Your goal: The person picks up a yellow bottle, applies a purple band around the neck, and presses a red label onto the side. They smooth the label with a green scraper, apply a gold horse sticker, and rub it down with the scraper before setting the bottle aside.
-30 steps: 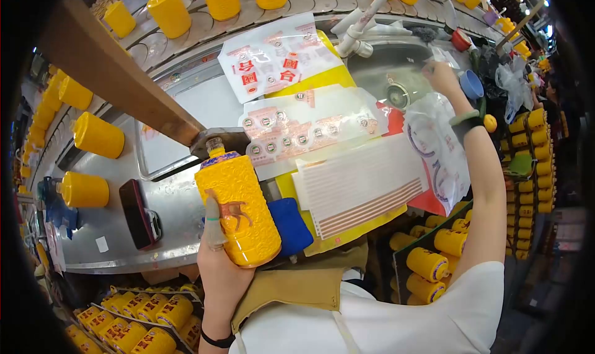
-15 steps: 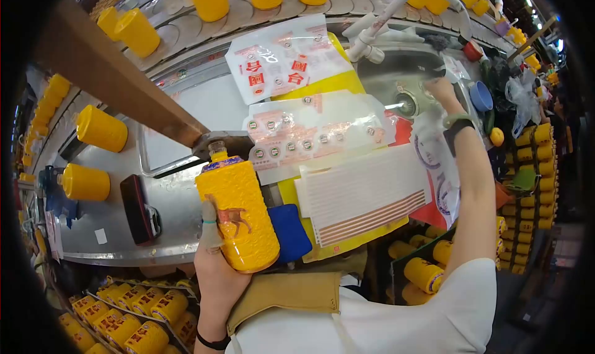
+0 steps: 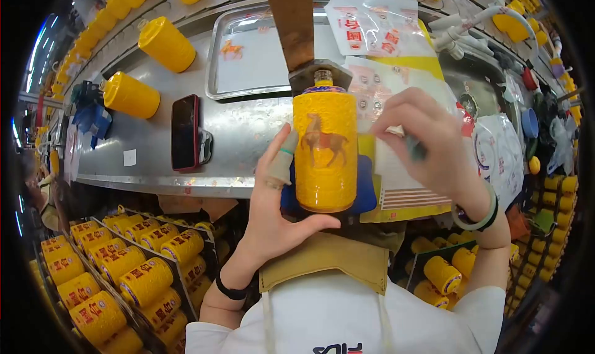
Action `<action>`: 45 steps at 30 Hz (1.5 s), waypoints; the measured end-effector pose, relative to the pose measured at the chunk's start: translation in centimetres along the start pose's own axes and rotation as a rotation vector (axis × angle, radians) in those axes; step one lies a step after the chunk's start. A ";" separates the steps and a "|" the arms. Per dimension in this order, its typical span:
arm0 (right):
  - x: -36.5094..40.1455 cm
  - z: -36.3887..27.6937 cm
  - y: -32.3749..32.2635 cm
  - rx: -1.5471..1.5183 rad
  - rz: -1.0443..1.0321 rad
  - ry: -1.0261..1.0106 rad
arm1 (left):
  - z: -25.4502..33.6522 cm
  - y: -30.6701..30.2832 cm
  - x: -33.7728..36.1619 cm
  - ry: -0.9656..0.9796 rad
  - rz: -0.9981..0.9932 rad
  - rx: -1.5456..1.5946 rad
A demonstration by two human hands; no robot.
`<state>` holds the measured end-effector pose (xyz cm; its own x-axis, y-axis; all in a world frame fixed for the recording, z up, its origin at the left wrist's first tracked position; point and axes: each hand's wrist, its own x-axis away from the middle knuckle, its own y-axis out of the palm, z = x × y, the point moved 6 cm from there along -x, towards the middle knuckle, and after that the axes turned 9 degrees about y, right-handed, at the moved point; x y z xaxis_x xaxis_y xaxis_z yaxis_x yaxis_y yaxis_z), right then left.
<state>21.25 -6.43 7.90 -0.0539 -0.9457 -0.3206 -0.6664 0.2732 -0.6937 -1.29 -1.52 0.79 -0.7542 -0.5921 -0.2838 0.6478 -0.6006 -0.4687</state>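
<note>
In front of me a yellow textured bottle [image 3: 325, 187] stands upright, with a brown horse picture [image 3: 322, 143] on its front. Its clear neck sits at a metal bracket [image 3: 297, 80] on the end of a wooden bar [image 3: 291, 19]. My left hand [image 3: 273, 211] lies along the bottle's lower left side, index finger up and thumb stretched out below the base; a pale cover is on one finger. Right of the bottle, my right hand [image 3: 427, 143] is raised and blurred, fingers curled together; a small whitish bit shows at the fingertips. A blue pad [image 3: 365, 196] lies behind the bottle.
A metal tray [image 3: 214, 84] holds a horse decal [image 3: 232, 49]. A phone [image 3: 185, 131] and two yellow bottles [image 3: 166, 44] are on the left. Printed sheets [image 3: 372, 26], a striped sheet [image 3: 412, 196] and a sink [image 3: 477, 84] are right. Racks of bottles [image 3: 133, 273] stand below.
My right hand has come from the sink to beside the bottle. My left thumb is now spread below the bottle's base. The head view has turned left and levelled, so the bottle appears upright.
</note>
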 end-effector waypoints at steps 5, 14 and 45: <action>-0.7 -5.8 3.0 -0.065 -0.149 -0.391 | 1.5 -1.3 0.6 -0.015 0.119 0.575; 0.9 -5.5 4.2 -0.090 -0.098 -0.363 | 0.1 0.4 0.9 -0.165 0.130 1.099; 1.6 -5.7 5.2 0.258 -0.227 0.109 | -1.1 1.3 0.5 0.003 0.109 0.290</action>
<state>13.44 -7.51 7.43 -0.0142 -0.9968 -0.0786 -0.4619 0.0763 -0.8837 -0.99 -1.98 -0.91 -0.6790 -0.6599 -0.3217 0.7278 -0.6625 -0.1772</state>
